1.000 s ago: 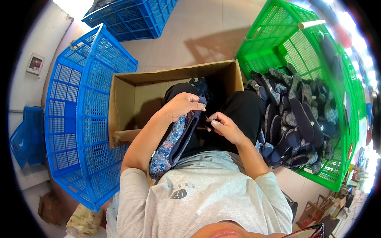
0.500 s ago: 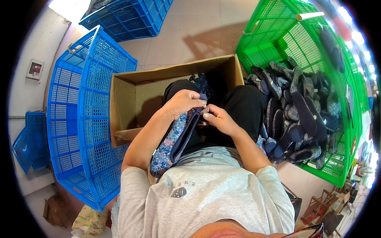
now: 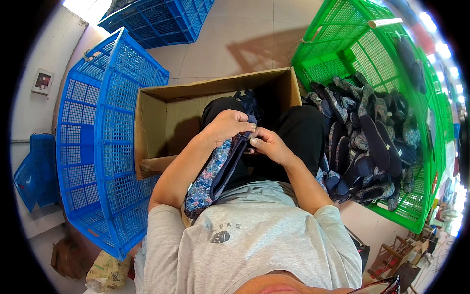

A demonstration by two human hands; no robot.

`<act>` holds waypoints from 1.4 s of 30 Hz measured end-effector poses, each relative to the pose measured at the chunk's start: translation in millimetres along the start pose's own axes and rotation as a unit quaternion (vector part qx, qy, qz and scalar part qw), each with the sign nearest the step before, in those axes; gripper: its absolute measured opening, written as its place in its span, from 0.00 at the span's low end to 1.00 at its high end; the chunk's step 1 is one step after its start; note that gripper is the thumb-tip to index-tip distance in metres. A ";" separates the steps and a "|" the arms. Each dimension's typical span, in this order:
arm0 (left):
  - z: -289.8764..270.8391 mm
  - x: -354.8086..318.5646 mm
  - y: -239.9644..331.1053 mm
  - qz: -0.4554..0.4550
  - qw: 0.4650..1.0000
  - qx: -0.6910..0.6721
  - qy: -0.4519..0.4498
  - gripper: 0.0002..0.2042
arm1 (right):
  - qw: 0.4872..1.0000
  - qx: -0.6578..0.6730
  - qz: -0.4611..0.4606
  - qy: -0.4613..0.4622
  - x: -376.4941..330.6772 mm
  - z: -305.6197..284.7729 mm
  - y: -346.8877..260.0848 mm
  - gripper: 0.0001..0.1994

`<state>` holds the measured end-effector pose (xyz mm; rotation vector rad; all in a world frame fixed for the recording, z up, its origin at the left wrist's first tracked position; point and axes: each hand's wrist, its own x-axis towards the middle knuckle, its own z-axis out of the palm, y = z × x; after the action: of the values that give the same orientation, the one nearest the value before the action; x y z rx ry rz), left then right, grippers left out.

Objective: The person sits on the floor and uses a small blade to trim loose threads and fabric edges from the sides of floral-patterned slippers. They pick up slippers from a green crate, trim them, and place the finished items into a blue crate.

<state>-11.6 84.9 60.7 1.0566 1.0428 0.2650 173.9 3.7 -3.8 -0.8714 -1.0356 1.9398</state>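
Above my lap I hold a blue floral fabric slipper with dark navy lining and edging. Its rounded end rests against my shirt, and a small white tag sticks out at its side. My left hand pinches the far end of the slipper. Close beside it, my right hand has thumb and fingers closed on the dark edging at the same end. The fingertips of both hands nearly meet, and what lies between them is partly hidden.
An open cardboard box stands before me, with dark material inside. To my right, a green plastic crate holds many similar slippers. A blue crate stands at my left; another blue crate is farther off.
Both hands keep their grip on the slipper and have barely moved. My right fingers shift very slightly along the edging.
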 end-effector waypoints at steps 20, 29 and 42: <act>-0.5 4.2 -2.5 0.006 0.997 0.067 0.021 0.07 | 1.000 0.000 0.019 -0.018 2.4 -0.2 -9.6 0.08; -6.1 12.3 -3.4 0.006 1.000 0.018 0.012 0.07 | 0.999 0.023 0.021 0.018 -2.1 -7.2 4.2 0.10; -19.5 12.6 3.4 0.164 0.918 0.327 0.151 0.20 | 0.978 -0.028 -0.053 0.198 -11.9 46.1 27.3 0.19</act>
<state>-19.7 106.0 54.4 1.8505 1.2651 0.3692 133.5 -33.4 -4.9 -1.1535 -0.8808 1.5699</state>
